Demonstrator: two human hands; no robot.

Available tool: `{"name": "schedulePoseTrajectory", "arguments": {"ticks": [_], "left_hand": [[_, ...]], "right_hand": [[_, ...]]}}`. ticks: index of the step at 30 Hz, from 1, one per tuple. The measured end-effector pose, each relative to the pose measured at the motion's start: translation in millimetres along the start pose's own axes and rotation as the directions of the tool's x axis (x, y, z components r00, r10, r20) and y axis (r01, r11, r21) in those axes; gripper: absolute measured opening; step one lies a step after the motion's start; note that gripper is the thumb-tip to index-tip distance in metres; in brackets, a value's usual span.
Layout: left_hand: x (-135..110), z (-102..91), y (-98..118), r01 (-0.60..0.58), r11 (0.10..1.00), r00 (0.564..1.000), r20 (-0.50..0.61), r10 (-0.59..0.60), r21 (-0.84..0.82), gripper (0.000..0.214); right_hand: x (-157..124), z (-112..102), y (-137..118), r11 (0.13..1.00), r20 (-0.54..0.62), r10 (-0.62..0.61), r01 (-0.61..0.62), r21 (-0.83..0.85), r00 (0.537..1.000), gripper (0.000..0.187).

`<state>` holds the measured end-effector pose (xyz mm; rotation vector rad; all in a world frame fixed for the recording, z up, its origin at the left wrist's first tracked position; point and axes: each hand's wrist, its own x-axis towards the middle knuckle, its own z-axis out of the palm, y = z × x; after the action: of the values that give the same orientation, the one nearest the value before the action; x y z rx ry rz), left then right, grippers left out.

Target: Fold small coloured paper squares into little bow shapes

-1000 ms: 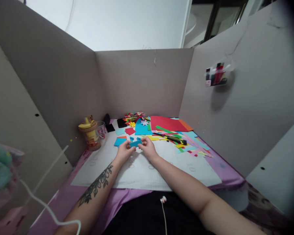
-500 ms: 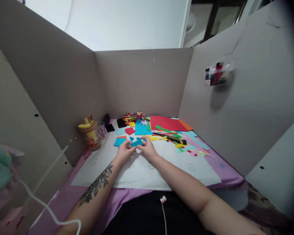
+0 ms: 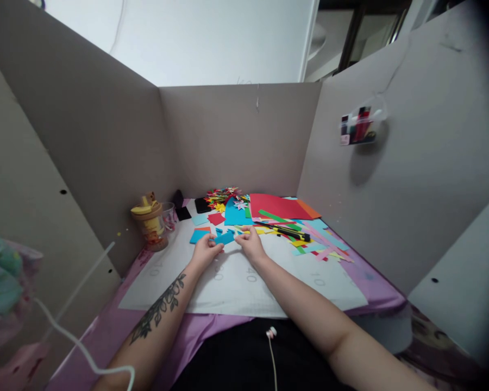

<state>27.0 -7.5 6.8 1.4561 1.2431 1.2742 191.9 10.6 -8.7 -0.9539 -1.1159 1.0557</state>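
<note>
A small blue piece of paper (image 3: 225,238) lies low over the white mat (image 3: 244,285), held between both my hands. My left hand (image 3: 204,251) pinches its left end with closed fingers. My right hand (image 3: 250,244) pinches its right end, fingers pressed together. More blue paper bits (image 3: 198,235) lie just beyond my left hand. A black and yellow utility knife (image 3: 287,232) rests on the paper scraps to the right of my right hand.
A yellow lidded cup (image 3: 150,226) stands at the left by the cardboard wall (image 3: 106,163). Red sheet (image 3: 277,206), blue sheet and folded paper stars (image 3: 224,195) fill the back of the table. A clear pen holder (image 3: 361,127) hangs on the right wall. A white cable (image 3: 77,347) crosses at lower left.
Both hands have moved slightly forward and lower toward the mat, still holding the blue paper piece, which now lies flatter.
</note>
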Motion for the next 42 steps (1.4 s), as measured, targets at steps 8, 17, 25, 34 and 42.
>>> {"name": "schedulePoseTrajectory", "arguments": {"ticks": [8, 17, 25, 34, 42], "left_hand": [[-4.5, 4.3, 6.2, -0.031, 0.999, 0.997, 0.063, 0.033, -0.041, 0.044], [-0.2, 3.6, -0.1, -0.092, 0.995, 0.991, 0.099, 0.096, -0.043, 0.030], [-1.4, 3.1, 3.1, -0.181, 0.983, 0.981, 0.069, 0.179, 0.024, 0.032], [-3.5, 3.1, 0.0, -0.184, 0.980, 0.976, 0.130, 0.174, 0.070, 0.031], [0.1, 2.3, -4.8, -0.198, 0.977, 0.974, 0.128, 0.186, 0.085, 0.031]], "right_hand": [[-5.0, 8.1, 1.0, 0.999, 0.273, -0.006, 0.020, -0.046, 0.962, 0.027], [-6.1, 4.1, -12.6, 0.999, 0.175, 0.032, -0.027, -0.029, 0.984, 0.025], [-6.2, 6.4, -3.5, 0.998, 0.257, -0.029, 0.043, -0.050, 0.966, 0.020], [-11.4, 6.0, -4.4, 0.966, 0.209, -0.093, 0.139, -0.219, 0.973, 0.036], [-10.5, 8.2, -2.1, 0.958, 0.193, -0.095, 0.142, -0.250, 0.977, 0.034]]}}
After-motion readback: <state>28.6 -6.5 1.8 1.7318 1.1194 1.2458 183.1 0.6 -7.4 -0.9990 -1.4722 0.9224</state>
